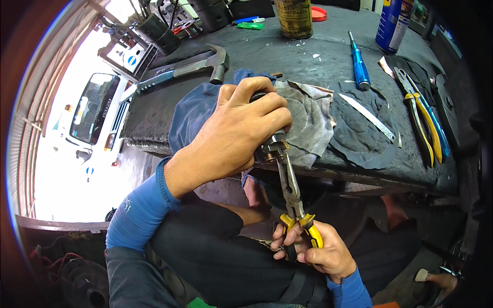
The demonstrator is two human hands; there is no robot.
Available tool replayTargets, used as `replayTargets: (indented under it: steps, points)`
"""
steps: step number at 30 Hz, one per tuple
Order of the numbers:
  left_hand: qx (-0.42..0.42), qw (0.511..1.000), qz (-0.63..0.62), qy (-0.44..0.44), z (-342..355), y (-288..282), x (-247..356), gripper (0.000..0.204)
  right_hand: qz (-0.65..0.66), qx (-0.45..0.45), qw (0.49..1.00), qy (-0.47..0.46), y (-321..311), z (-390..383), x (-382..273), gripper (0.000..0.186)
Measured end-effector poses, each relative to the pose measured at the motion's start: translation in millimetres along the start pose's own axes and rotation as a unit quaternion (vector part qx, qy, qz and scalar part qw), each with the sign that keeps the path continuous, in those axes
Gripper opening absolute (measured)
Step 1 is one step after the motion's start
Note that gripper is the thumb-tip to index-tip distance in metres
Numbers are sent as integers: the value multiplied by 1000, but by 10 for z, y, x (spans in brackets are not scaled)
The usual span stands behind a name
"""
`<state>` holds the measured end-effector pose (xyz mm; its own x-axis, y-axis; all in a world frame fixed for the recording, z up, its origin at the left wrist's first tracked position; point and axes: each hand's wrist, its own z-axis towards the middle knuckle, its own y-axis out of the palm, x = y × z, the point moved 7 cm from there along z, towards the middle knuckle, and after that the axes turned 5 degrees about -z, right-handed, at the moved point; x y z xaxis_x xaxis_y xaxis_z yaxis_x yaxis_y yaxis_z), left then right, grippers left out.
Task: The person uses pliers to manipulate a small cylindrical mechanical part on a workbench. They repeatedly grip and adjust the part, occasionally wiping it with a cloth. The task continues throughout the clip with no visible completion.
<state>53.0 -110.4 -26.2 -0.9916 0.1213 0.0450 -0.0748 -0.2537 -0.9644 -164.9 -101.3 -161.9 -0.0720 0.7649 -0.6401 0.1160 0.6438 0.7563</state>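
Cylindrical metal part (269, 154), mostly covered by the fingers, sits at the bench's near edge; clock bearings below are taken from it. Workbench (251, 51), black-topped, spreads from 9 round to 4 o'clock. Blue cloth (192, 115) lies bunched at 10, grey-white cloth (310, 110) rumpled at 1 to 2; presumably they cushion the work and catch grime. Left hand (233, 128) reaches over from 8 and is clasped around the part from above, likely to steady it against the tool. Claw hammer (191, 67) rests at 10 to 11, parked out of the working area, it seems. Right hand (331, 251), at 5, grasps the handles of the long-nose pliers (291, 195). Handles stand spread, tips slightly parted at the part's lower end; probably the slim nose suits tight access. Whether the tips bite: cannot tell. Blue-handled screwdriver (361, 72) lies at 1 to 2, probably kept within reach.
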Motion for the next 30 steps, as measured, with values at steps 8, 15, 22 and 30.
replayTargets:
  steps: [8,15,22,30]
  points:
    - [18,1000,14,8,-3,-5,8,47,-67,39,997,2,-20,-11,-24,38]
    - [3,1000,8,-6,38,-14,41,50,-642,257,717,-86,82,-30,-258,38]
    - [-6,1000,9,-17,44,-14,48,54,-702,312,622,-153,111,-111,-238,44]
    - [0,1000,11,-13,18,6,20,55,-58,59,996,-14,28,-153,80,49]
